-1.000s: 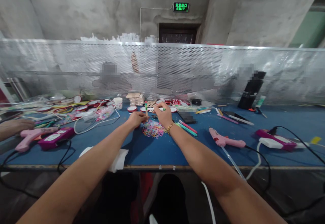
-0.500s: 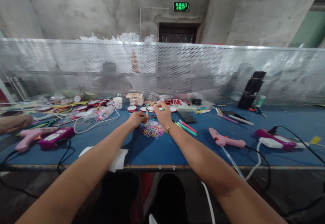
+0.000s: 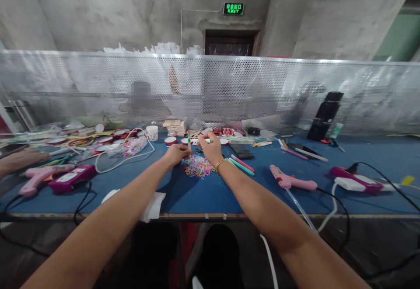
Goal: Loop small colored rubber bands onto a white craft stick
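Holding a narrow, pale, upright stick banded in colour (image 3: 189, 139) beside a slim white marker with a green end (image 3: 207, 141), over a blue surface (image 3: 200, 197).
At far left, a co-worker's hand (image 3: 18, 161) rests near a pink plastic glue gun (image 3: 44, 176), with a purple block-shaped box (image 3: 72, 178) just right of it and a white paper cup (image 3: 152, 133) farther back. The left hand (image 3: 179, 154) has its grip clamped on the stick's lower end, behind a loose heap of small multicoloured bands (image 3: 198, 167). The right hand (image 3: 211, 148), above a gold-coloured chain bracelet (image 3: 220, 164), has its grip closed around the marker, which lies roughly level; whether its left end touches the stick, I cannot tell. Right of the heap lie pink, teal and green pens (image 3: 243, 165), then a second pink plastic glue gun (image 3: 293, 182).
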Tool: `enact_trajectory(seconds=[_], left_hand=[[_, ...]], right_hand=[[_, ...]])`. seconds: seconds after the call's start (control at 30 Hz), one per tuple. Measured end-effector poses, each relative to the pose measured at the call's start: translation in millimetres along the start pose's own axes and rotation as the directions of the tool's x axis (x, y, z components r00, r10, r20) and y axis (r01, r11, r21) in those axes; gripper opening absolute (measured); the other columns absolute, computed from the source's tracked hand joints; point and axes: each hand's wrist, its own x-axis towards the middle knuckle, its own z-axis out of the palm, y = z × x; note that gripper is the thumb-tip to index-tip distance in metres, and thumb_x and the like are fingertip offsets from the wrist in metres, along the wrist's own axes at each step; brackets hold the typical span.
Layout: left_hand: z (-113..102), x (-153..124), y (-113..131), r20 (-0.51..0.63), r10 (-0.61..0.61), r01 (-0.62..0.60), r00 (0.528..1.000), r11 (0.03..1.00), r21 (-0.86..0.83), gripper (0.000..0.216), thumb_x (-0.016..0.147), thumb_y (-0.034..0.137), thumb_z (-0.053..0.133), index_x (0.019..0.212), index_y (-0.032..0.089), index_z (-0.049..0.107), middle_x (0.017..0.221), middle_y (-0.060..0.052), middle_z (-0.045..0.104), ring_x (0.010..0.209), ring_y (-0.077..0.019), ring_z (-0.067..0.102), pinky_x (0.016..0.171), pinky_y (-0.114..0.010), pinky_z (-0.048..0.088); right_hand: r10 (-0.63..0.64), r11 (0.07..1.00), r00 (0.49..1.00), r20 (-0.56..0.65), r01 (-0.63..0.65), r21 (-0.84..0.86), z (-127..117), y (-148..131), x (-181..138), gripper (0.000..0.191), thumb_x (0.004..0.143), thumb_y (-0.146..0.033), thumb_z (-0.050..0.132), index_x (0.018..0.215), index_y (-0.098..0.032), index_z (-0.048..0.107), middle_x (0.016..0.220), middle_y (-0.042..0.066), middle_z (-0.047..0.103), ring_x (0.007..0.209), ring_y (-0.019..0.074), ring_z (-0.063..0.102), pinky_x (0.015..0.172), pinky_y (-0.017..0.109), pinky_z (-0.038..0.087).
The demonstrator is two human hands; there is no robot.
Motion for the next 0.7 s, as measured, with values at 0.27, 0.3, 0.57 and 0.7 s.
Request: enact_trajectory(seconds=[0.27,0.3,0.57,0.7], left_hand=[[-0.3,1.1,-2.2,-0.010,-0.023,0.024,1.000,0.998,0.050,0.036,0.054,0.048,0.077,0.058,0.013,0.067,0.051,-0.002,0.060,0.046,-0.0093,0.047,0.046,-0.023,0.029],[-0.3,1.4,-2.4,-0.008,-0.024,0.024,1.000,0.998,0.050,0.037,0.054,0.048,0.077,0.058,0.013,0.067,0.051,-0.002,0.060,0.046,-0.0092,0.046,0.046,-0.023,0.029],[-1.5,2.2,-3.8,-0.009,-0.018,0.018,1.000,0.998,0.054,0.037,0.054,0.048,0.076,0.060,0.013,0.067,0.053,-0.003,0.061,0.048,-0.0096,0.047,0.047,-0.022,0.029],[-1.1,0.8,-2.1,-0.012,-0.016,0.017,1.000,0.998,0.062,0.036,0.054,0.048,0.076,0.058,0.013,0.067,0.050,-0.002,0.059,0.047,-0.0099,0.047,0.046,-0.023,0.028]], right_hand=[[0.003,1.000,1.000,0.015,-0.004,0.017,0.7,-3.3,-1.7,0.018,0.078,-0.035,0.052,0.067,-0.021,0.053,0.064,-0.002,0.063,0.063,0.0137,0.056,0.066,0.026,0.044],[0.001,1.000,1.000,0.021,-0.001,0.016,0.8,-3.1,-1.8,0.018,0.078,-0.035,0.052,0.068,-0.021,0.053,0.065,-0.002,0.063,0.063,0.0137,0.057,0.066,0.026,0.044],[0.008,0.999,1.000,-0.003,-0.008,-0.034,0.0,0.7,0.7,0.016,0.078,-0.031,0.049,0.066,-0.021,0.052,0.064,-0.002,0.062,0.063,0.0135,0.056,0.066,0.025,0.044],[0.011,1.000,1.000,0.006,-0.011,-0.015,0.5,-0.7,-0.6,0.016,0.078,-0.034,0.051,0.067,-0.021,0.053,0.064,-0.002,0.062,0.061,0.0131,0.055,0.065,0.025,0.043]])
